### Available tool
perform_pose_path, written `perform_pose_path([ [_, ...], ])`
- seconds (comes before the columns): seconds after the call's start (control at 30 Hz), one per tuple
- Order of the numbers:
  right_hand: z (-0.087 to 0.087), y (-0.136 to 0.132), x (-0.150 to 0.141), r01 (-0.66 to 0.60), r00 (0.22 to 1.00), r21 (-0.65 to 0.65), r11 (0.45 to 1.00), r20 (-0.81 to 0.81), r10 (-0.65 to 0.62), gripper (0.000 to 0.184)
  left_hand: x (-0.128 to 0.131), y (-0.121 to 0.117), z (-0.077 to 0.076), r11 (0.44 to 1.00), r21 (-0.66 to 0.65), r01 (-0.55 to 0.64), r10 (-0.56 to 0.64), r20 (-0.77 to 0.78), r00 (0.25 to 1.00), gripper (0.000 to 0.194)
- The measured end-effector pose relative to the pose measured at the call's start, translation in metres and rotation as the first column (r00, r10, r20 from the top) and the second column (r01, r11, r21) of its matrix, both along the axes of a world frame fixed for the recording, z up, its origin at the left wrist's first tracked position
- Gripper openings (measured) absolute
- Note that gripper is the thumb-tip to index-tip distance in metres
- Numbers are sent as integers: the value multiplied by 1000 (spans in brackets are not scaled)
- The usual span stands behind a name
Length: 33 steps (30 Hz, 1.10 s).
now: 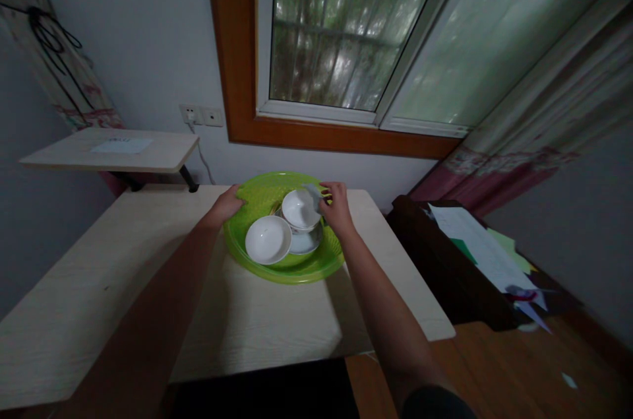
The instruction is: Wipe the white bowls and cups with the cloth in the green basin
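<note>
On the pale tabletop (403, 280) sits a green basin (257, 192), its left rim pinched by the left hand (228, 203). Inside are white bowls (268, 240); the right hand (336, 208) grips a utensil (316, 195) beside the upper one. Writing on the raised shelf's (59, 154) paper (121, 146) is unreadable.

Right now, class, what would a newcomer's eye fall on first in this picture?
Probably the bright green basin on the pale table, with white bowls inside it. The left hand is at its far left rim, and the right hand holds something greyish at its right side. Beyond, the orange-brown window frame stands out against the wall.
</note>
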State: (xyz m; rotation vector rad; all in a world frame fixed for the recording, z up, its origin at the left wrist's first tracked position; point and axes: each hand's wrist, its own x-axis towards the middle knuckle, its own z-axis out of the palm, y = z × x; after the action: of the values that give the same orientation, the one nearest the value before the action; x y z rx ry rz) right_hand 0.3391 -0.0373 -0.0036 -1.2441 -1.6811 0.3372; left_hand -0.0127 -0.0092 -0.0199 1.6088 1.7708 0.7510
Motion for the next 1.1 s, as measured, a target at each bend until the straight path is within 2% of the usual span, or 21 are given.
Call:
perform_pose_path([
  [0.1, -11, 5, 0, 3, 999, -107, 994, 51, 3, 51, 0, -1, 1, 1000, -2, -1, 1, -6, 1000, 58],
  [0.2, -15, 7, 1, 70, 985, -177, 982, 166, -40, 38, 0, -1, 1, 1000, -3, 5, -5, 8, 1000, 57],
  [0.33, -8, 4, 1, 67, 945, -128, 990, 326, -22, 19, -1, 0, -1, 1000, -5, 8, -8, 16, 1000, 57],
  [0.4, -4, 0, 0, 51, 913, -98, 994, 407, -7, 20, -2, 0, -2, 1000, -2, 8, -8, 18, 1000, 56],
  [0.53, -1, -8, -3, 80, 824, -142, 987, 567, 15, 34, -1, 0, -1, 1000, -2, -6, 6, 13, 1000, 56],
  [0.63, -2, -8, -4, 128, 802, -180, 975, 597, 5, 26, 0, 0, 1, 1000, -24, -17, 18, 19, 1000, 55],
  [0.77, -3, -3, -3, 118, 883, -194, 974, 469, -13, 17, 1, 0, 1, 1000, -14, -27, 28, 38, 999, 52],
  [0.9, -3, 3, 1, 130, 983, -137, 982, 151, -109, 18, 1, -1, 2, 1000, -15, -17, 17, -34, 999, 53],
  [0.97, -3, 5, 5, 167, 985, -148, 975, -24, -172, 22, 1, -3, 4, 1000, -10, -14, 13, -78, 997, 53],
  [1.1, -5, 12, 14, 191, 930, -208, 959, -274, -244, 31, 4, -9, 12, 1000, 4, -4, 5, -229, 973, 54],
])
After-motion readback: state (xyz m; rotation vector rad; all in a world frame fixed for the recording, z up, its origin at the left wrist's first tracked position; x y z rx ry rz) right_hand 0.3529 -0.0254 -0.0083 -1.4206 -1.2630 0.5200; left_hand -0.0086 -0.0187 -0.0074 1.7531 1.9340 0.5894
